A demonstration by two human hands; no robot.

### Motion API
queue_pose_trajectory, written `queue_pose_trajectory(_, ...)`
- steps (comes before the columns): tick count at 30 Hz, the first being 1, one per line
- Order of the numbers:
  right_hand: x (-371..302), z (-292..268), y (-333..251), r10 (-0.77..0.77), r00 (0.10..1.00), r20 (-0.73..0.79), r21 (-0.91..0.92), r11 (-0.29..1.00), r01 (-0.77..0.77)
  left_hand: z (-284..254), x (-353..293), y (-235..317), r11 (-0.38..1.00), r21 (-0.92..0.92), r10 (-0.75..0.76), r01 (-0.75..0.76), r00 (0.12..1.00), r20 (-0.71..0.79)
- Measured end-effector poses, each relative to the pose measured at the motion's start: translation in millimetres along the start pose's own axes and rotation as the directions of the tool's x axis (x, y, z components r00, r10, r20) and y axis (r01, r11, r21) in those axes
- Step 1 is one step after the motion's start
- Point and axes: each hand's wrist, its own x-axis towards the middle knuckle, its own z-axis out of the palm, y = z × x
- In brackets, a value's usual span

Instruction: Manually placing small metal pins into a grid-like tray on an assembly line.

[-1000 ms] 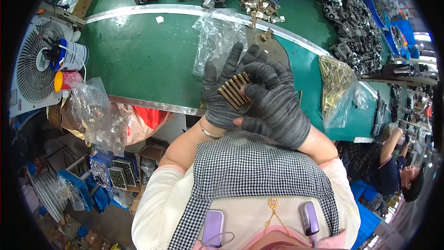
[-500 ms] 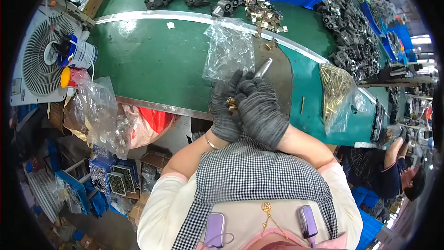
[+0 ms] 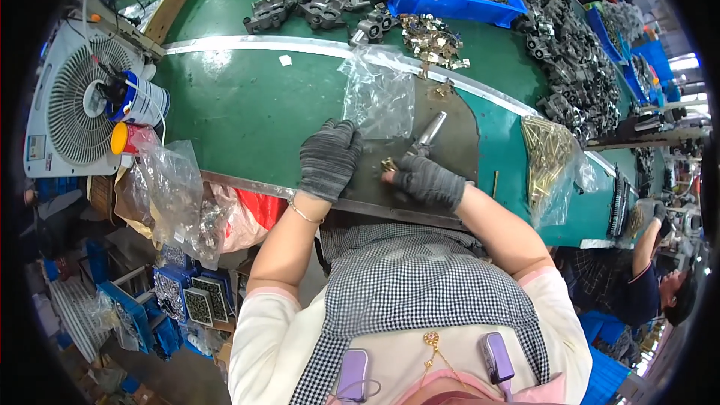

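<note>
Far side, a blue tray (image 3: 517,9) and dark metal castings (image 3: 322,4) crowd the bench; nearer, a clear plastic bag (image 3: 380,101) lies between the hands' far sides, a silver rod (image 3: 432,131) just beyond the right hand (image 3: 429,180). That hand, thumb leftward, grips brass pins (image 3: 388,164), ends showing near the bench edge. Left hand (image 3: 330,159): back up, fingers curled, contents hidden, can't tell.

I log the gloved left hand (image 3: 330,161) curled over the green bench (image 3: 232,105), near side; right hand (image 3: 430,181) holds small brass pieces (image 3: 388,165). Blue tray (image 3: 459,9) far; bag of brass pins (image 3: 546,157) right.
</note>
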Motion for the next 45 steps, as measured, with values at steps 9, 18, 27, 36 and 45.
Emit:
queue_pose_trajectory(9,110,-23,-47,-0.053,0.99,-0.131,0.642,0.757,0.126,-39,7,28,0.913,-0.402,0.001,-0.073,0.984,-0.178)
queue_pose_trajectory(18,85,-15,-132,-0.482,0.863,-0.153,-0.419,0.822,0.385,-48,5,-28,0.852,-0.469,-0.399,0.235,0.87,-0.29)
queue_pose_trajectory(27,-65,-32,13,-0.699,0.62,-0.358,-0.345,0.716,0.607,-83,7,-57,0.55,-0.757,0.011,-0.352,0.91,-0.415)
queue_pose_trajectory(36,-206,-64,78,-0.152,0.394,-0.907,0.006,0.929,0.371,33,31,140,-0.698,-0.028,0.576,0.715,0.585,0.57)
queue_pose_trajectory(45,-238,-120,148,0.141,0.462,-0.876,-0.21,0.75,-0.627,55,5,198,-0.388,-0.119,0.434,0.914,0.295,0.851)
